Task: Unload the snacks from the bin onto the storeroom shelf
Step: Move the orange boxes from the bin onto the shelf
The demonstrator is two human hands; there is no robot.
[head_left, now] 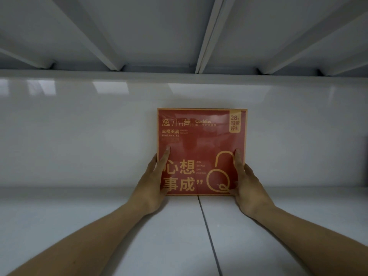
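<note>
With the red box standing upright on the shelf against the back wall, I hold it by both side edges — left hand and right hand, fingers clamped flat on its face — I judge, to square it up so it won't tip forward.

box lower corners: hidden by hands | small print: blurred | forearms: cut by bottom edge
</note>
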